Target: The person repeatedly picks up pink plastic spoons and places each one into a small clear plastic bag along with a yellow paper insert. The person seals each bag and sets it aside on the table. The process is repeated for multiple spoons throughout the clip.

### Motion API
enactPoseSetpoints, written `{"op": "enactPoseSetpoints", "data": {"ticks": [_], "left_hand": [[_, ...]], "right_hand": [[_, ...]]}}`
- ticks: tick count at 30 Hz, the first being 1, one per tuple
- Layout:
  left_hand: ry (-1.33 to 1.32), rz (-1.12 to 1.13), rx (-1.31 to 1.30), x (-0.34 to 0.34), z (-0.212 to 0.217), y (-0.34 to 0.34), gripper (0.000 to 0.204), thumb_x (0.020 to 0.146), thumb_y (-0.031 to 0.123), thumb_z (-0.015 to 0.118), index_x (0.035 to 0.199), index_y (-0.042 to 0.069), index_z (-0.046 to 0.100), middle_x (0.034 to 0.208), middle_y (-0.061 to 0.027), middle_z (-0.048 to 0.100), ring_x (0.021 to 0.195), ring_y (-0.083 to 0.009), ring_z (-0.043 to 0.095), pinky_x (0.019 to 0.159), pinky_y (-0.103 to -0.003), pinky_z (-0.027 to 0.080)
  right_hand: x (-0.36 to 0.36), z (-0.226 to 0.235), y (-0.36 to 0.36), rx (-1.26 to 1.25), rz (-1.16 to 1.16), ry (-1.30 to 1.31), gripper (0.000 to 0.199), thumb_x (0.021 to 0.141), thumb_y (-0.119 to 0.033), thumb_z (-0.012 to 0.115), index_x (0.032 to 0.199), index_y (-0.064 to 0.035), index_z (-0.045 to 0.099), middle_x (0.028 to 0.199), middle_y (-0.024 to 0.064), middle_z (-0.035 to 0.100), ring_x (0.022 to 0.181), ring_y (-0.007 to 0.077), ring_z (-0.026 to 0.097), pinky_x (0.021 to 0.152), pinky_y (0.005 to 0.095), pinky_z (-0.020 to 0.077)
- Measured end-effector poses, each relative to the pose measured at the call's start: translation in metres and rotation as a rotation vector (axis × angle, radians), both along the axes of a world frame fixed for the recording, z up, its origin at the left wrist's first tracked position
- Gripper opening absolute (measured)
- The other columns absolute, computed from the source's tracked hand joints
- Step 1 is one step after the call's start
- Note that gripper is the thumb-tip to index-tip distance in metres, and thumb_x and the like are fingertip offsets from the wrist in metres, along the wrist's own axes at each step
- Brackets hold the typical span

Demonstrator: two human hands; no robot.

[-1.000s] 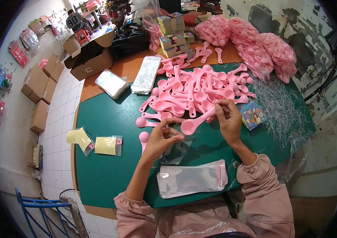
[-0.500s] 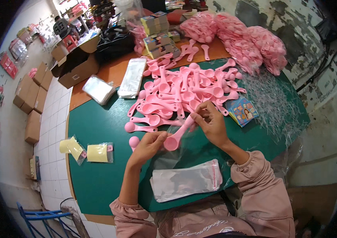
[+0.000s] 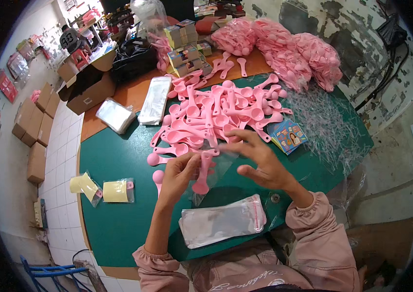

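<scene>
My left hand (image 3: 179, 176) is closed, gripping a clear plastic bag (image 3: 222, 168). A pink measuring spoon (image 3: 203, 175) hangs upright at that hand's fingertips, bowl end down; it looks to be within the bag. My right hand (image 3: 264, 163) is just to the right, thumb and fingers spread apart, fingertips near the bag's upper edge. Beyond both hands lies a large heap of pink measuring spoons (image 3: 218, 109). One loose pink spoon (image 3: 158, 179) is beside my left hand. A stack of flat clear bags (image 3: 221, 221) rests in front of me on the green table.
Colourful cards (image 3: 289, 136) sit right of the heap, by a tangle of clear plastic strips (image 3: 325, 126). Packed yellow cards (image 3: 116, 191) lie left. More clear bags (image 3: 155, 101), an open carton (image 3: 87, 92) and bulging bags of spoons (image 3: 284, 53) stand farther back.
My right hand has let go of the spoon, opened and drawn slightly right. The spoon has turned to hang bowl-down beside my left hand, which still grips the bag.
</scene>
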State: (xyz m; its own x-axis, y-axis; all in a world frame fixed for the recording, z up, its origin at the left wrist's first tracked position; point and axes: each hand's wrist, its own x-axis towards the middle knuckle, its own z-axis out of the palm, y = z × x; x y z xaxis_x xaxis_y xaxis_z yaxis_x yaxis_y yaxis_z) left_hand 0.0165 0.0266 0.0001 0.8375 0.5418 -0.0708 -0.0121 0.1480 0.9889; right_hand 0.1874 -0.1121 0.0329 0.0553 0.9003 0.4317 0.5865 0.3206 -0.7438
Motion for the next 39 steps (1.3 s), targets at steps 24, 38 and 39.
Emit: {"op": "enactPoseSetpoints", "data": {"ticks": [24,38,39], "left_hand": [[0.118,-0.048,-0.222,0.005,0.009,-0.007,0.028,0.09,0.026,0.05,0.105,0.003,0.058,0.087,-0.0025,0.063,0.073,-0.0074,0.06,0.061,-0.018,0.047],[0.075,0.021,-0.171,0.005,0.0,-0.011,0.024,0.091,0.019,0.049,0.098,-0.001,0.059,0.084,-0.0016,0.062,0.072,-0.0064,0.056,0.063,-0.019,0.045],[0.073,0.021,-0.094,-0.003,-0.003,-0.001,0.024,0.092,0.018,0.047,0.1,-0.001,0.058,0.09,-0.0046,0.063,0.078,-0.0101,0.059,0.068,-0.022,0.048]], "right_hand": [[-0.006,-0.018,0.029,-0.173,0.008,0.335,0.018,0.081,0.0,0.056,0.099,-0.0009,0.06,0.091,0.0036,0.052,0.087,0.012,0.055,0.075,0.024,0.0449],[0.015,0.003,0.008,-0.12,0.074,-0.072,0.024,0.08,-0.019,0.061,0.1,-0.0051,0.062,0.103,0.0107,0.047,0.105,0.0235,0.045,0.088,0.0325,0.037],[0.027,0.004,0.004,-0.103,0.011,-0.112,0.027,0.079,-0.021,0.062,0.1,-0.0049,0.062,0.105,0.0123,0.047,0.106,0.0251,0.044,0.089,0.0332,0.0367]]}}
